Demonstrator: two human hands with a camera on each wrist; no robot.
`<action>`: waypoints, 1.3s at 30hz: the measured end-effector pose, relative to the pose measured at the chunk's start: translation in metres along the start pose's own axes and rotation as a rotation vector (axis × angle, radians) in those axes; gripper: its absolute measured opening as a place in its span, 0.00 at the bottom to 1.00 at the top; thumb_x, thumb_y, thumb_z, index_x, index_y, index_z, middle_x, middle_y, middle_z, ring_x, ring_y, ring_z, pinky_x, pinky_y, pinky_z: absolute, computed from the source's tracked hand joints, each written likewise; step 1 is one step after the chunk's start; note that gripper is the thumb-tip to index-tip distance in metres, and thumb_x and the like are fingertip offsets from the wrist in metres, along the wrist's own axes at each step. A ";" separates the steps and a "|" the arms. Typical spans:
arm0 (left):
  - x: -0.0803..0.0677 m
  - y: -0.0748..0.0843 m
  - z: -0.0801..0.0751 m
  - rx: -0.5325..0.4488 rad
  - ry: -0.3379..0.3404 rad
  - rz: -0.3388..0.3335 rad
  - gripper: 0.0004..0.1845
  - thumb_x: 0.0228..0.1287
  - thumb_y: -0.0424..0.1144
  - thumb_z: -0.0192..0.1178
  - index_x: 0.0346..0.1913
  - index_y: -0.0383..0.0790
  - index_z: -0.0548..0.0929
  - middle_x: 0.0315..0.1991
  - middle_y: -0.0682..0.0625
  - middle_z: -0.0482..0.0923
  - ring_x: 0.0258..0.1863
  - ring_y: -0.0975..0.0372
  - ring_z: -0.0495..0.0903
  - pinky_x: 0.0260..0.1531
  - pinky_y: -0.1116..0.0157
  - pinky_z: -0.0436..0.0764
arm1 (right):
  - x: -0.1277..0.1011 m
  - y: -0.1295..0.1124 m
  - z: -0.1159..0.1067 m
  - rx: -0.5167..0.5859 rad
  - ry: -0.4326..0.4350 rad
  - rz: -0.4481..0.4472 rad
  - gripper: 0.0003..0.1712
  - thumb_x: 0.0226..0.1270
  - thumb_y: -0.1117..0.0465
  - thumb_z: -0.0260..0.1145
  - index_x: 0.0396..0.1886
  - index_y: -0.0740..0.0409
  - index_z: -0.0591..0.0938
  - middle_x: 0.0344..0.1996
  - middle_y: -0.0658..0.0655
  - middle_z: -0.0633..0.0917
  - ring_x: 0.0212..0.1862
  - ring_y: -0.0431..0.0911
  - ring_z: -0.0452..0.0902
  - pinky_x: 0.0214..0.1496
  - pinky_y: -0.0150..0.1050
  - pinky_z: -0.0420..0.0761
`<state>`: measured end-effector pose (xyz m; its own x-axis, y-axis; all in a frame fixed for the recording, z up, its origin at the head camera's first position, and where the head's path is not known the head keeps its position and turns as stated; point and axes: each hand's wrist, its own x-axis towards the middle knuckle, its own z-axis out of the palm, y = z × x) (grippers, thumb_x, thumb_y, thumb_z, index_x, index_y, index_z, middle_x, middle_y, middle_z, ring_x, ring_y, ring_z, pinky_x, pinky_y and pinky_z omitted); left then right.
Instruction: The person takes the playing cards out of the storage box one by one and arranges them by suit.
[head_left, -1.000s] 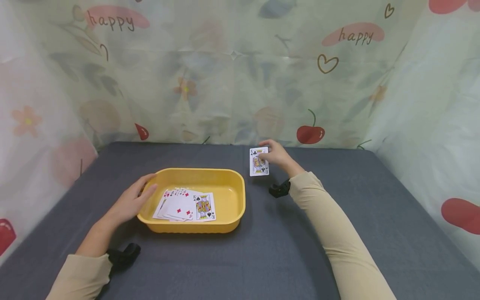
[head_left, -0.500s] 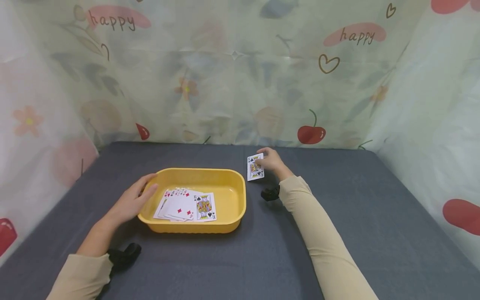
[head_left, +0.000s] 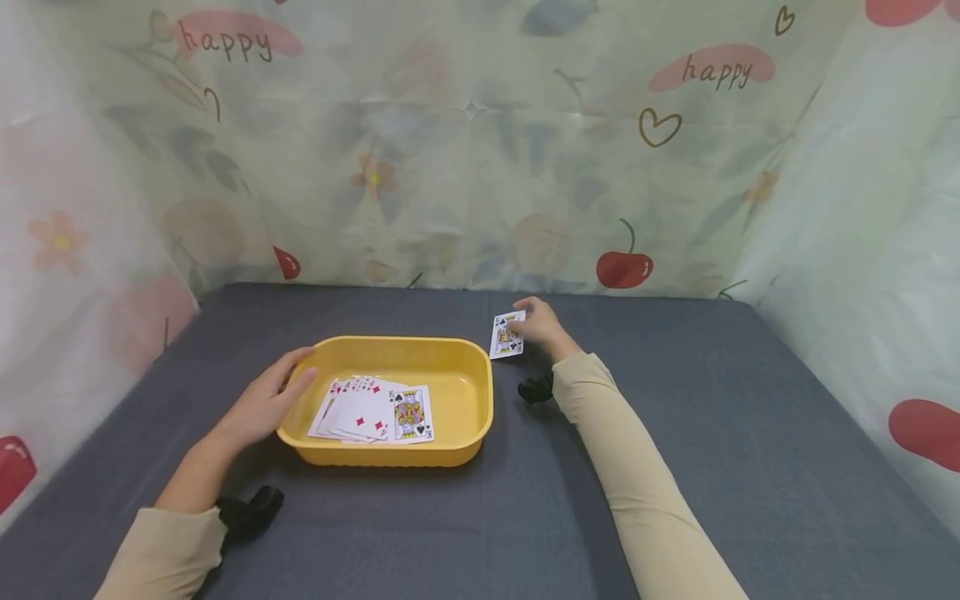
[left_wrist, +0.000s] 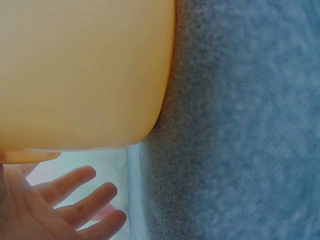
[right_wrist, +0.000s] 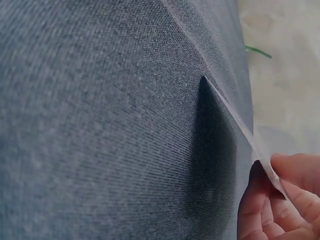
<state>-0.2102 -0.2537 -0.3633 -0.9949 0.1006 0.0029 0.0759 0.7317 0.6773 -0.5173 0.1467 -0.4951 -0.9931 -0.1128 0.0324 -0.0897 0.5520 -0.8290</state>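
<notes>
Pale printed curtain [head_left: 450, 133], with cherries, flowers and the word "happy", closes off the far side and both flanks of a table under dark grey cloth [head_left: 750, 433]. Just beside the far right corner of the yellow tray [head_left: 405, 338], the person's right hand [head_left: 546, 329] pinches a king of clubs card [head_left: 507, 336] between thumb and fingers, tilted above the cloth; one corner seems to meet its shadow, though whether it touches I cannot tell. So thin a thing could bend or slip if the pinch loosens, since only its right side is held. Moved leftward at this height, its left edge would probably catch the tray's right wall, which stands between it and the cards inside. The left hand [head_left: 262, 400] rests at the tray's left end by the rim, fingers extended and loosely spread instead of clenched, so a knock could shift the tray. In the tray's near left part lie overlapping cards [head_left: 352, 417], with a king of spades [head_left: 412, 415] at their right side; a jolt might slide them. Black wrist mounts [head_left: 251, 512] hang below both beige cuffs [head_left: 176, 533], and the right one, low and near the tray's right wall, could also bump it.
</notes>
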 end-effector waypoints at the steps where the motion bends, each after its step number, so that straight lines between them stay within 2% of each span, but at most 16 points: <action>1: 0.000 0.000 0.000 -0.001 0.000 0.000 0.36 0.72 0.57 0.39 0.72 0.38 0.50 0.70 0.32 0.52 0.63 0.42 0.61 0.60 0.41 0.63 | -0.006 -0.005 -0.001 0.004 -0.003 0.000 0.24 0.50 0.62 0.69 0.49 0.58 0.74 0.28 0.58 0.82 0.24 0.45 0.79 0.26 0.36 0.77; 3: 0.000 0.000 0.000 -0.001 0.002 0.005 0.35 0.72 0.57 0.39 0.72 0.37 0.50 0.70 0.32 0.52 0.63 0.42 0.61 0.60 0.41 0.63 | -0.032 -0.032 -0.007 -0.004 -0.025 0.043 0.26 0.52 0.62 0.69 0.52 0.57 0.73 0.31 0.59 0.82 0.28 0.46 0.80 0.31 0.38 0.78; 7: -0.001 0.001 0.000 0.000 0.003 0.014 0.34 0.72 0.56 0.38 0.72 0.37 0.51 0.69 0.32 0.53 0.63 0.41 0.61 0.59 0.42 0.65 | -0.103 -0.110 -0.024 -0.044 -0.080 0.150 0.29 0.62 0.63 0.63 0.63 0.62 0.67 0.46 0.65 0.79 0.42 0.51 0.78 0.44 0.41 0.79; 8: -0.001 0.002 0.000 0.001 0.003 0.018 0.34 0.73 0.55 0.38 0.72 0.36 0.51 0.69 0.32 0.53 0.63 0.41 0.62 0.59 0.42 0.65 | -0.121 -0.129 -0.028 -0.066 -0.083 0.166 0.28 0.63 0.64 0.61 0.62 0.63 0.67 0.46 0.64 0.78 0.42 0.50 0.77 0.45 0.40 0.78; 9: -0.001 0.002 0.000 0.000 0.002 0.019 0.34 0.73 0.55 0.38 0.72 0.36 0.51 0.69 0.31 0.53 0.63 0.41 0.62 0.59 0.42 0.65 | -0.128 -0.138 -0.031 -0.082 -0.084 0.178 0.28 0.64 0.63 0.60 0.63 0.64 0.66 0.49 0.65 0.77 0.45 0.51 0.77 0.48 0.40 0.78; 11: -0.001 0.002 -0.001 -0.001 0.000 0.020 0.34 0.73 0.55 0.38 0.72 0.36 0.51 0.69 0.31 0.53 0.63 0.42 0.62 0.59 0.42 0.66 | -0.102 -0.109 -0.025 -0.094 -0.072 0.149 0.27 0.62 0.57 0.63 0.59 0.61 0.69 0.47 0.62 0.76 0.42 0.49 0.76 0.41 0.37 0.79; 13: -0.001 0.002 -0.001 0.000 0.002 0.019 0.34 0.73 0.55 0.38 0.72 0.36 0.51 0.69 0.31 0.53 0.63 0.42 0.62 0.59 0.42 0.66 | -0.058 -0.060 -0.015 -0.104 -0.049 0.107 0.31 0.56 0.49 0.68 0.55 0.57 0.70 0.46 0.60 0.75 0.38 0.46 0.76 0.34 0.34 0.79; 15: -0.001 0.002 -0.001 0.000 0.004 0.021 0.34 0.73 0.55 0.38 0.72 0.36 0.51 0.69 0.31 0.54 0.62 0.42 0.63 0.58 0.42 0.66 | -0.014 -0.015 -0.005 -0.117 -0.045 0.133 0.35 0.52 0.43 0.70 0.56 0.53 0.70 0.52 0.60 0.73 0.40 0.48 0.77 0.33 0.38 0.81; 16: -0.001 0.001 -0.001 0.000 0.006 0.020 0.34 0.73 0.55 0.38 0.72 0.36 0.51 0.69 0.32 0.54 0.62 0.42 0.63 0.58 0.42 0.66 | 0.000 0.002 -0.001 -0.118 -0.034 0.125 0.36 0.50 0.42 0.71 0.55 0.52 0.70 0.51 0.59 0.74 0.37 0.47 0.77 0.30 0.37 0.80; 17: -0.001 0.001 0.000 0.001 0.008 0.019 0.34 0.73 0.55 0.38 0.72 0.36 0.51 0.69 0.32 0.54 0.62 0.42 0.63 0.59 0.42 0.66 | -0.002 0.000 -0.001 -0.136 -0.029 0.133 0.36 0.51 0.42 0.70 0.56 0.53 0.70 0.52 0.60 0.73 0.37 0.48 0.77 0.29 0.38 0.81; 19: 0.000 0.001 0.000 0.001 0.010 0.020 0.34 0.73 0.55 0.39 0.72 0.36 0.51 0.69 0.32 0.54 0.62 0.42 0.63 0.59 0.42 0.65 | -0.030 -0.031 -0.008 -0.164 -0.045 0.181 0.34 0.57 0.46 0.67 0.60 0.56 0.68 0.57 0.62 0.71 0.44 0.50 0.78 0.37 0.41 0.82; 22: 0.000 0.001 0.000 0.004 0.013 0.020 0.34 0.73 0.55 0.39 0.72 0.36 0.52 0.69 0.32 0.54 0.63 0.41 0.62 0.59 0.41 0.64 | -0.088 -0.093 -0.023 -0.167 -0.062 0.215 0.29 0.64 0.54 0.62 0.61 0.61 0.67 0.58 0.65 0.71 0.51 0.54 0.77 0.47 0.44 0.81; 24: 0.000 0.001 0.000 0.006 0.013 0.021 0.34 0.73 0.55 0.38 0.72 0.36 0.52 0.69 0.32 0.53 0.64 0.41 0.61 0.60 0.41 0.64 | -0.120 -0.128 -0.034 -0.123 -0.093 0.223 0.28 0.67 0.57 0.59 0.63 0.63 0.66 0.59 0.66 0.71 0.55 0.56 0.75 0.53 0.46 0.78; 26: 0.000 0.001 0.000 0.006 0.013 0.023 0.34 0.73 0.55 0.38 0.72 0.36 0.52 0.69 0.31 0.53 0.64 0.41 0.61 0.60 0.41 0.64 | -0.138 -0.147 -0.041 -0.065 -0.116 0.205 0.27 0.69 0.58 0.57 0.64 0.64 0.66 0.59 0.67 0.72 0.56 0.57 0.74 0.57 0.47 0.77; 30: 0.000 0.002 0.000 0.003 0.013 0.029 0.34 0.73 0.55 0.39 0.71 0.35 0.52 0.69 0.31 0.53 0.64 0.41 0.61 0.60 0.41 0.63 | -0.150 -0.166 -0.048 0.023 -0.182 0.143 0.25 0.70 0.58 0.55 0.64 0.63 0.67 0.61 0.67 0.72 0.59 0.57 0.73 0.60 0.46 0.74; 39: 0.000 0.001 0.000 0.001 0.010 0.030 0.34 0.73 0.55 0.39 0.71 0.35 0.52 0.69 0.31 0.53 0.63 0.41 0.61 0.60 0.41 0.63 | -0.166 -0.210 -0.042 0.084 -0.366 -0.055 0.23 0.67 0.58 0.59 0.60 0.60 0.71 0.57 0.64 0.76 0.57 0.57 0.75 0.61 0.50 0.73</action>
<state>-0.2106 -0.2531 -0.3625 -0.9928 0.1157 0.0309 0.1060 0.7292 0.6760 -0.3365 0.0841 -0.3035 -0.8929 -0.4364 -0.1111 -0.1204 0.4692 -0.8749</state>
